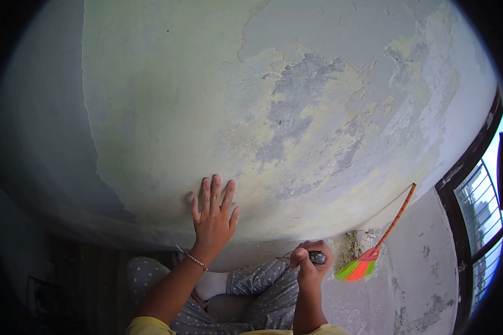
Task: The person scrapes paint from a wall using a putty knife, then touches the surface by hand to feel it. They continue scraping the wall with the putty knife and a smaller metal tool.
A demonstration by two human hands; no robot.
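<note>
My left hand (pixel 214 215) lies flat against the lower part of a pale, patchy wall (pixel 167 111), its fingers spread and pointing up. A braided bracelet (pixel 195 260) circles that wrist. In front of my lap, my right hand (pixel 313 262) is closed around a dark-handled scraper (pixel 318 257). Its thin metal blade points left and shows almost edge-on, apart from the wall. Most of the handle is hidden in my fist. Paint has come off the wall in large areas, baring a grey patch (pixel 299 84) with ragged, yellowish edges.
A broom (pixel 369 257) with an orange and green head leans at the right, beside a heap of scrapings (pixel 352 245) on the floor. A dark-framed, barred window (pixel 478 195) stands far right. My legs in dotted grey trousers (pixel 262 296) are folded beneath me.
</note>
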